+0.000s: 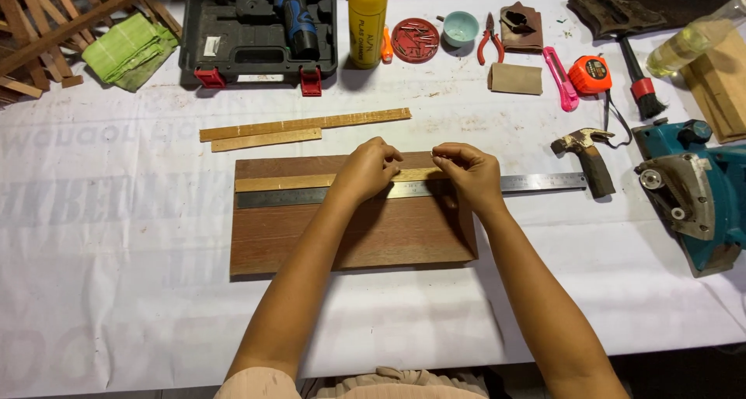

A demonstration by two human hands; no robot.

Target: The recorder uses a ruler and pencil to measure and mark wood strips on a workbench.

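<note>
Centrally, the left hand (371, 170) presses fingers-down on a thin pale wooden strip (284, 183), which lies along the upper part of a dark brown rectangular wooden board (350, 240). A long flat steel ruler (536, 184) lies just below the strip, touching its lower edge, and extends past the board's right end, beyond the right hand. The right hand (468, 170) sits just beside the left, fingertips pinched narrowly together above the strip's right end; whether a small object is held between them cannot be told.

Above the hands, two further narrow pale wooden slats (303, 125) lie side by side on the white table covering (116, 290). To the right of the right hand lie a worn hammer (587, 154) and, farther out, a teal circular saw (695, 193). Well above the hands stand a yellow cylindrical bottle (367, 18) and a round red lid holding nails (415, 39).
</note>
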